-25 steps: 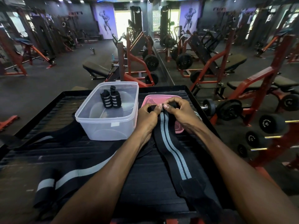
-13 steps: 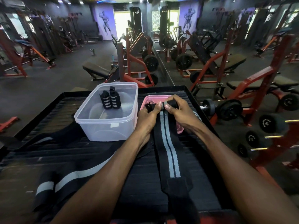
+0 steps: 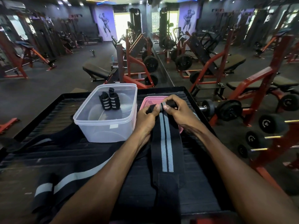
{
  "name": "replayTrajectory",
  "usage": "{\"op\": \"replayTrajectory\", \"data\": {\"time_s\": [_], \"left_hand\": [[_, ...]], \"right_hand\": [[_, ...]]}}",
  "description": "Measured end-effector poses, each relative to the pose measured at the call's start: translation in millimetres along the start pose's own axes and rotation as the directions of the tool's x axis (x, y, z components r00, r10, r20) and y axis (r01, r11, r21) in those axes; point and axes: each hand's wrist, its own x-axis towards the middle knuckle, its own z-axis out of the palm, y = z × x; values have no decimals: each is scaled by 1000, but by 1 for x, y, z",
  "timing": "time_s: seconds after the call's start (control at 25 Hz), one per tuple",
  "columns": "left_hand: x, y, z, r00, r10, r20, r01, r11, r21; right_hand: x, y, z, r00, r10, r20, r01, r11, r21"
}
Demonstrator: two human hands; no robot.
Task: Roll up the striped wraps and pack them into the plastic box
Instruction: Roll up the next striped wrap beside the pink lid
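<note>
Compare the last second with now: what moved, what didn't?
Both hands, left hand and right hand, kept rolling the far end of the striped wrap. The roll grew, and the flat tail with its plain black end slid away from the person toward the hands. Nothing was picked up or released. Unchanged: two rolled wraps in the plastic box, the pink lid, the unrolled wrap on the left.

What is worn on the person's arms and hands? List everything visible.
Nothing is worn that shows. The left hand and right hand are bare: no gloves, rings, watch or bands visible. Both forearms are uncovered up to the bottom edge of the frame, so no sleeve comes into view.
</note>
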Motion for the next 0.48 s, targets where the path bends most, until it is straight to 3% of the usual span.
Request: {"op": "replayTrajectory", "data": {"time_s": [0.12, 0.2, 0.48], "left_hand": [[1, -1, -1, 997, 66, -39, -61, 992, 113], [0, -1, 0, 994, 91, -54, -81, 983, 167], [-1, 0, 0, 995, 94, -28, -85, 971, 222]], "right_hand": [[0, -1, 5, 993, 117, 20, -119, 989, 84], [1, 0, 9, 983, 177, 39, -179, 983, 47], [-7, -6, 13, 991, 130, 24, -128, 989, -75]]}}
